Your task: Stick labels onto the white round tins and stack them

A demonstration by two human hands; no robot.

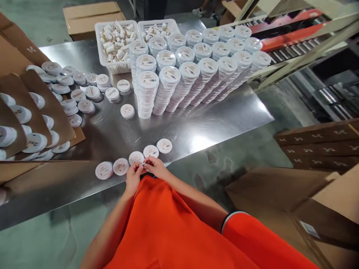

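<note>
My left hand (134, 177) and my right hand (156, 167) meet at the table's near edge, fingertips pinched together. Between them is a small, thin white piece (142, 164), too small to make out further. Just beyond lies a row of round white lidded tins or jars, labels up. The one nearest my fingers is a white disc-shaped container (136, 157); another labelled container (151, 151) lies past my right hand, and a third container (120, 166) sits left of my left hand. My palms are partly hidden.
Tall stacks of round containers (147, 93) stand on the steel table (196, 130). Behind them are white baskets (117, 68) of small white-and-gold pieces. Loose round containers (91, 92) and an open carton (60, 108) are at left. Cardboard boxes (322, 149) and a roller conveyor (297, 46) are at right.
</note>
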